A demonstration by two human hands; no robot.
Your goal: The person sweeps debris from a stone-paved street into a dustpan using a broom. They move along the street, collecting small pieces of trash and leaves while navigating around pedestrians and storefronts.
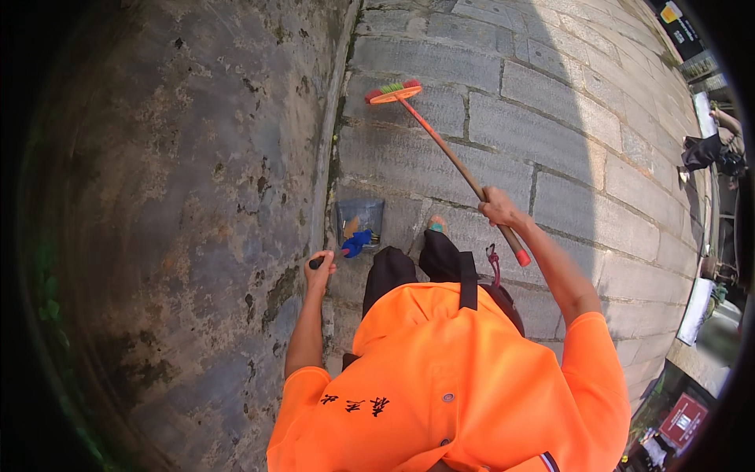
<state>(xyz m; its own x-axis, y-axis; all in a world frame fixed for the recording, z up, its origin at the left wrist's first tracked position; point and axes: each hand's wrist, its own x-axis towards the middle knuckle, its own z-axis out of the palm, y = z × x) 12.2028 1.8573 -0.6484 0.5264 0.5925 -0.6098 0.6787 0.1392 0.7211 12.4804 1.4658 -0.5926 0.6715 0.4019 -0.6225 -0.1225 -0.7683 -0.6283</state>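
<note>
Beside a mottled grey wall (197, 197), on paving of long stone slabs (519, 126), we see a broom (443, 144) and a dustpan (370, 208); the broom slants across our view, its flat, rounded orange head (389, 96) edged with stubby bristles (411, 84) in red and green; its straight, round stick runs from orange-red to a dull brown and ends in a smooth red cap (523, 258); whether the bristles touch the stone we cannot tell. Our right hand (501, 206) is curled tight around the brown stretch of that stick, nearer the cap than the head; our left hand (318, 275), close to the wall, is wrapped around a black grip (316, 263), which lines up with a blue, lumpy piece (357, 243) at the dustpan; what that piece is made of we cannot tell. The dustpan, boxy and dark grey, sits just beside the foot of the wall, with tan scraps (355, 226) inside; the wall's surface is blotched and pitted, while the slabs are rough-faced, with dark joints between them. Below the dustpan we see black trousers (391, 275) and a bright orange shirt (487, 354), its cloth softly creased; a thin red cord (495, 271) hangs at the right hip.
</note>
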